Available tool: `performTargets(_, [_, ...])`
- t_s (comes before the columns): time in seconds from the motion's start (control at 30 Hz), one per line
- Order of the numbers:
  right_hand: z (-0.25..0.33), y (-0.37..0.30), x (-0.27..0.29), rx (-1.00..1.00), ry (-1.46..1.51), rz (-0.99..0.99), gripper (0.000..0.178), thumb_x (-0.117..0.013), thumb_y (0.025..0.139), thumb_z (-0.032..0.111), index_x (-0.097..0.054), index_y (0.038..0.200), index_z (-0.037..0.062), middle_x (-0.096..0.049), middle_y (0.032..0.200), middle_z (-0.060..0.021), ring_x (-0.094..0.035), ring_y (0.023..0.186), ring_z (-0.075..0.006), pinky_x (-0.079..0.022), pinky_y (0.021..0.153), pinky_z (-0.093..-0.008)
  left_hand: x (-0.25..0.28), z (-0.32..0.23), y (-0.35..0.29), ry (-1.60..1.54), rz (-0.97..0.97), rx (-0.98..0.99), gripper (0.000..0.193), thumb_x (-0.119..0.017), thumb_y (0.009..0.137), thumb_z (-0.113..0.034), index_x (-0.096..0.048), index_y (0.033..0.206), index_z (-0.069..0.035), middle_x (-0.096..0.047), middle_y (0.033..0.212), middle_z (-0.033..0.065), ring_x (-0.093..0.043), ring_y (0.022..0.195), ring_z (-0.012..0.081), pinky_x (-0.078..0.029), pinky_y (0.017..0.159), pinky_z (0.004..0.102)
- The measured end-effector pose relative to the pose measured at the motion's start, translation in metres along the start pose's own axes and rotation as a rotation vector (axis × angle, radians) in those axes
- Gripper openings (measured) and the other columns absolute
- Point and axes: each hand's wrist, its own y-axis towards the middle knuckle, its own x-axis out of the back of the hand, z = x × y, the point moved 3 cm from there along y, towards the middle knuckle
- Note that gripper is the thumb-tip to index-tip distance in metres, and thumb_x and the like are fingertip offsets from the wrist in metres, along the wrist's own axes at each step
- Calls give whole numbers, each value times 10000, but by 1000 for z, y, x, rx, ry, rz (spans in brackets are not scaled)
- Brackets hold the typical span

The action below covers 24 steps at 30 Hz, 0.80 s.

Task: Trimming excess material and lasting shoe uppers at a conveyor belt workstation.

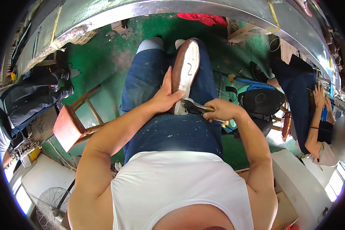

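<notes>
A brown shoe lies bottom-up along my thighs, its toe pointing away from me. Its underside is white with a dark handwritten mark, and the brown upper is folded in around the rim. My left hand grips the shoe's left side near the heel, thumb across the underside. In my right hand is a pair of metal pincers, fingers closed round the handles. The head of the pincers rests at the heel end, close to my left thumb. Whether the jaws pinch the edge I cannot tell.
A metal-edged bench curves across the far side. To the left stands a wooden stool with a reddish seat; a fan is at the lower left. A black backpack lies to the right, near another seated person. Someone else is at far left.
</notes>
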Motion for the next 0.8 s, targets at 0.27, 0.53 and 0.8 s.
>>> performTargets(0.27, [23, -36, 2, -93, 76, -129, 289, -623, 968, 272, -643, 1071, 2, -705, 876, -106, -665, 724, -163, -530, 687, -332, -1, -5, -13, -194, 5, 211, 1030, -651, 920, -191, 133, 1562, -10, -196, 1597, 253, -251, 1485, 319, -249, 1186, 353])
performTargets(0.53, [35, 12, -14, 244, -367, -628, 335, -532, 1000, 319, -582, 1050, -9, -653, 961, -258, -624, 908, -464, -494, 789, -513, 13, -22, 1, -82, 170, 92, 1314, -821, 745, -161, 218, 1538, -23, -194, 1593, 247, -279, 1470, 319, -272, 1187, 349])
performTargets(0.8, [18, -2, 1, 275, 156, -620, 327, -476, 1041, 279, -616, 963, -6, -683, 784, -123, -679, 734, -251, -525, 705, -367, 27, -37, 49, -97, -80, 191, 855, -765, 875, -330, -272, 1466, 43, -510, 1344, 184, -497, 1258, 231, -414, 1069, 363])
